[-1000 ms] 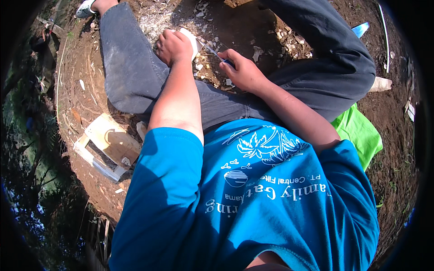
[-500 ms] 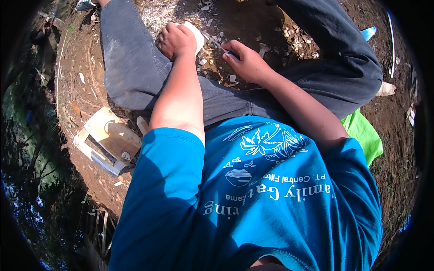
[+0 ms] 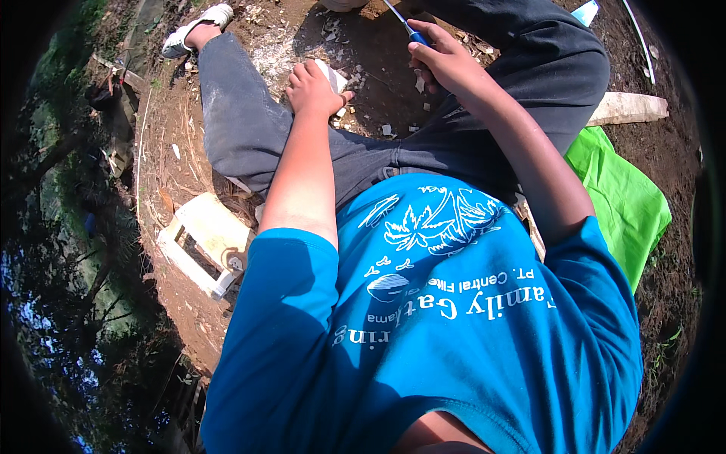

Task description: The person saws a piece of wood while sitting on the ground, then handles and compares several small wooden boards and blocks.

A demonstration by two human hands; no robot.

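My left hand [image 3: 311, 89] rests on a white block [image 3: 331, 78], fingers over it and thumb out at its near side. The block lies on the ground between my legs, partly covered by the hand. My right hand [image 3: 446, 60] is closed round the handle of a blue-handled tool [image 3: 417, 35]. Its thin metal shaft points up and left, apart from the block. The tip lies at the top edge, so its kind is unclear. White chips and powder [image 3: 276, 60] lie on the soil about the block.
A pale wooden frame [image 3: 193, 261] stands on the soil at my left. Bright green cloth [image 3: 616, 200] and a pale wooden board [image 3: 631, 107] lie at my right. My bent right leg [image 3: 560, 68] is beside the right hand. A rounded pale thing [image 3: 344, 4] is cut off at the top.
The tool has come away from the white block as my right hand moved up and right. My left hand's fingers have spread more on the block. The whole view has shifted.
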